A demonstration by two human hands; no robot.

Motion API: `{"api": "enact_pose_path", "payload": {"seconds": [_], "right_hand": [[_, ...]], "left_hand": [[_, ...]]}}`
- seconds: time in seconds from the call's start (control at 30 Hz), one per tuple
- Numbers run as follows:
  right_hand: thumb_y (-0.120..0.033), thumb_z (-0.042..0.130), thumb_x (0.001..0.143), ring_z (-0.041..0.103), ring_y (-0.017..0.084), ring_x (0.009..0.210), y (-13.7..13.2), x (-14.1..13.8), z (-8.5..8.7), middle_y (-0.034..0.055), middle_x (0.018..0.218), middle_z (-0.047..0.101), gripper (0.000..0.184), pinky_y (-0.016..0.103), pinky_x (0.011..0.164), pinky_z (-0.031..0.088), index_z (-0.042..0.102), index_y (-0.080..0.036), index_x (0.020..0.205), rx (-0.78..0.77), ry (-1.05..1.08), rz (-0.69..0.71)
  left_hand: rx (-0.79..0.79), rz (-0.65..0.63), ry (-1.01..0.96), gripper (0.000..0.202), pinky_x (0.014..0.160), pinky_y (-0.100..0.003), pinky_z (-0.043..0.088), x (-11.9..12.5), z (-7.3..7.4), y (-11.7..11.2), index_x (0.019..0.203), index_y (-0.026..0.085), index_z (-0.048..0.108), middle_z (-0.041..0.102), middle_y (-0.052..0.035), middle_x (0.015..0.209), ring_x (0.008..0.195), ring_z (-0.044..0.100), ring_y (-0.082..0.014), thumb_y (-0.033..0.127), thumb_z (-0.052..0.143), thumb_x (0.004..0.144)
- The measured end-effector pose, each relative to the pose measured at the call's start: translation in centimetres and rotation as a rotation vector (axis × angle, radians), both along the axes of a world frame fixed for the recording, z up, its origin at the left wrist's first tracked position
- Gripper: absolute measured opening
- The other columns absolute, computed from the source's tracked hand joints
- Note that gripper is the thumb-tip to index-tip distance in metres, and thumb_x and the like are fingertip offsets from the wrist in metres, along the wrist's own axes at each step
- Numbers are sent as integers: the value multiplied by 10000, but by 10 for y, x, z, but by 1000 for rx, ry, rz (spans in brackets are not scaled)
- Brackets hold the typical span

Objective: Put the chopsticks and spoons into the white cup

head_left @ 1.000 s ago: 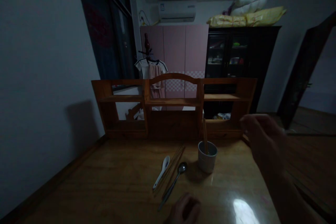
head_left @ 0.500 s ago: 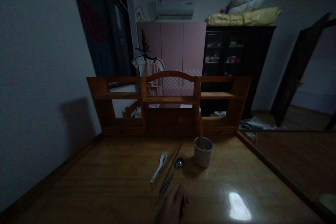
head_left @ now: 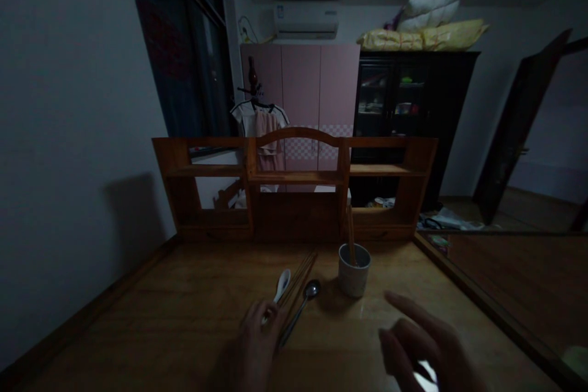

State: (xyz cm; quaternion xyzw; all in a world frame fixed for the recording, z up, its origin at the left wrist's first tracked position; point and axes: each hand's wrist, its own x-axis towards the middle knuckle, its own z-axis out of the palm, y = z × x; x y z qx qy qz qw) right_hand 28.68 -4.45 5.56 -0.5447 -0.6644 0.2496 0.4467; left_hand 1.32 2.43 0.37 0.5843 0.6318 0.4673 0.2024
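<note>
My left hand (head_left: 255, 343) lies on the wooden desk (head_left: 184, 318), its fingertips touching the near ends of the chopsticks (head_left: 298, 278) and the handle of the white ceramic spoon (head_left: 280, 285). Whether the fingers grip anything is unclear in the dim light. A metal spoon (head_left: 303, 303) lies just right of the chopsticks. A white cup (head_left: 353, 269) stands behind, with a pair of chopsticks upright in it. My right hand (head_left: 422, 343) hovers low at the right, fingers spread, holding nothing.
A wooden shelf unit (head_left: 294, 184) stands along the back of the desk. The grey wall runs along the left. A bright reflection shines on the desktop by my right hand. Wardrobes, an air conditioner and hanging clothes are in the room beyond.
My left hand has slid forward and left onto the chopsticks and white spoon. My right hand, out of view half a second ago, has come back in at the lower right.
</note>
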Motion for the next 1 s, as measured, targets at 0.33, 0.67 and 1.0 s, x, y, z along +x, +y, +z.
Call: {"api": "enact_pose_path", "payload": {"seconds": [0.33, 0.67, 1.0], "right_hand": [[-647, 439, 788, 499, 250, 494, 56, -15, -81, -6, 518, 456, 542, 346, 487, 370, 480, -359, 1246, -84, 86, -120], [-557, 535, 853, 318, 95, 462, 49, -7, -72, -79, 548, 345, 494, 189, 438, 227, 460, -250, 1233, -296, 619, 20], [-535, 580, 837, 241, 88, 481, 50, 3, -75, -84, 552, 266, 457, 188, 436, 175, 514, -228, 1169, -278, 668, 11]], "left_hand": [[42, 48, 364, 251, 966, -324, 441, -22, -30, 12, 953, 278, 714, 635, -27, 1153, 1073, 581, -188, 248, 479, 870], [-5, 99, 500, 197, 911, -281, 444, -17, -28, 20, 934, 243, 689, 622, -45, 1095, 1014, 589, -181, 229, 500, 878], [-86, 78, 460, 73, 866, -262, 412, 0, -16, 22, 799, 236, 639, 607, -13, 955, 923, 574, -158, 206, 581, 831]]}}
